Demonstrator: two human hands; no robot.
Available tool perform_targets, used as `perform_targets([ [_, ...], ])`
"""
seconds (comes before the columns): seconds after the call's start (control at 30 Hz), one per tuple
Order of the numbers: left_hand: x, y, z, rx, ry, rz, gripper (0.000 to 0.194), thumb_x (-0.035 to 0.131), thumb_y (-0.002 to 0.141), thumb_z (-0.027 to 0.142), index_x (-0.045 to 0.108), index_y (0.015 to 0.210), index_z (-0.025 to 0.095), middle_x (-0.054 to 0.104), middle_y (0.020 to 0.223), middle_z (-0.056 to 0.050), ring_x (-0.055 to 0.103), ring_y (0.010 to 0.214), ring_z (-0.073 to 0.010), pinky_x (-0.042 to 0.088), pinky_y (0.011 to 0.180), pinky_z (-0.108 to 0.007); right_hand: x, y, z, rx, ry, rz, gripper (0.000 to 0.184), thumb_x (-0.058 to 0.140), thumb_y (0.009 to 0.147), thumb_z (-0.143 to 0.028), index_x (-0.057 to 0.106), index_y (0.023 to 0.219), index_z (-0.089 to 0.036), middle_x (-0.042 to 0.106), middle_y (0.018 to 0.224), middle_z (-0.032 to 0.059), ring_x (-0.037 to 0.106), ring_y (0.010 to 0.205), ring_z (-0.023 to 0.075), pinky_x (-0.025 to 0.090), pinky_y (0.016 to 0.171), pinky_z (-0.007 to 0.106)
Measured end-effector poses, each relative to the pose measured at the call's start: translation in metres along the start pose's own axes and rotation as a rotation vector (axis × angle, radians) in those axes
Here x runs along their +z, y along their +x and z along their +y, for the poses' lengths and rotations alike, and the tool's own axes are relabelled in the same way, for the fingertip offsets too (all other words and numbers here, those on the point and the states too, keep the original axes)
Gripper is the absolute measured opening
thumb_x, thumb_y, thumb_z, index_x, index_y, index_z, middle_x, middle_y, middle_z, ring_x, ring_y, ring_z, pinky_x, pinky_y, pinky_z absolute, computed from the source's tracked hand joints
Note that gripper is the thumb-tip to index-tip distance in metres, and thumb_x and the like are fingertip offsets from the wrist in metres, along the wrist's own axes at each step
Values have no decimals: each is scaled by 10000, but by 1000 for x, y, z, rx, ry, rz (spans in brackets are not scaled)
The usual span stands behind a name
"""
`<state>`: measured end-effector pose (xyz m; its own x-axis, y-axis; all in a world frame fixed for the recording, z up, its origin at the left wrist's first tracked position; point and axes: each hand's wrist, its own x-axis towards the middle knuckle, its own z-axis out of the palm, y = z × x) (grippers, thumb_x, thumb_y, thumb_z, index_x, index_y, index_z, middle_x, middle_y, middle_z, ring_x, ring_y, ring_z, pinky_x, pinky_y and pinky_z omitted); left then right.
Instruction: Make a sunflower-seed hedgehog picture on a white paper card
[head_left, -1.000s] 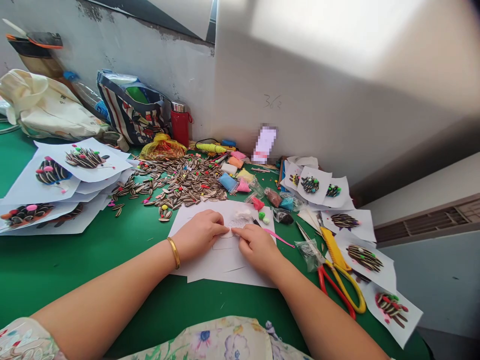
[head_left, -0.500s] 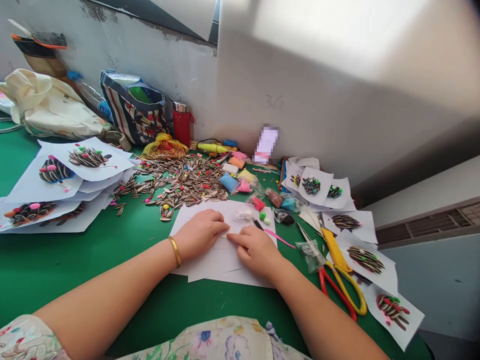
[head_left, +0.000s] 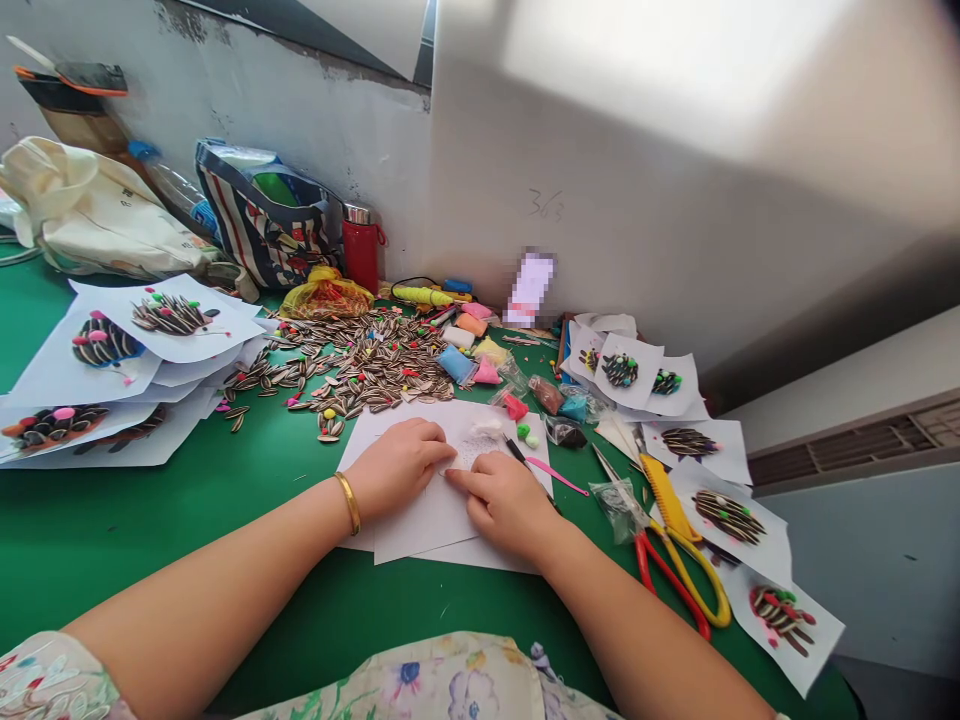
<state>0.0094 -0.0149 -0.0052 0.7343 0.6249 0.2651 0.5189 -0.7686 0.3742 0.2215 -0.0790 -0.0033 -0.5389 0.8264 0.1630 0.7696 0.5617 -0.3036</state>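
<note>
Rests bunched left hand (head_left: 401, 466) and index-pointing right hand (head_left: 513, 502) on white paper sheets (head_left: 418, 532) just below frame centre, cannot tell whether pinching or pressing, probably light, flimsy, easily creased, best held by edges.

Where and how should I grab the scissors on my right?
Probably best take the scissors by the handles, with your right hand coming from the near side. The handle loops lie towards you, while the blades point away and to the left, so your fingers should meet the loops, not the points.
</note>
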Motion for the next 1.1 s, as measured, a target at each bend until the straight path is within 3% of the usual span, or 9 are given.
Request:
perform_targets([
  [0.4, 0, 0, 0, 3, -9, 8, 277, 529, 891, 89, 749, 1003, 215, 673, 951, -73, 602, 931, -211, 476, 853, -356, 2, 0, -1, -13, -11, 1, 443, 504, 864, -126, 675, 1254, -245, 595, 867, 56, 509, 814, 200, 395, 758, 324],
  [1.1, 0, 0, 0, -10, 0, -3, 261, 537, 914, 110, 751, 1025, 210, 682, 968, -75, 601, 932, -210, 471, 848, -345, 1, 2, 5, 99, -9, 16, 448, 518, 855, -111, 697, 1254, -206, 662, 873, 81, 570, 818, 216, 446, 735, 327],
])
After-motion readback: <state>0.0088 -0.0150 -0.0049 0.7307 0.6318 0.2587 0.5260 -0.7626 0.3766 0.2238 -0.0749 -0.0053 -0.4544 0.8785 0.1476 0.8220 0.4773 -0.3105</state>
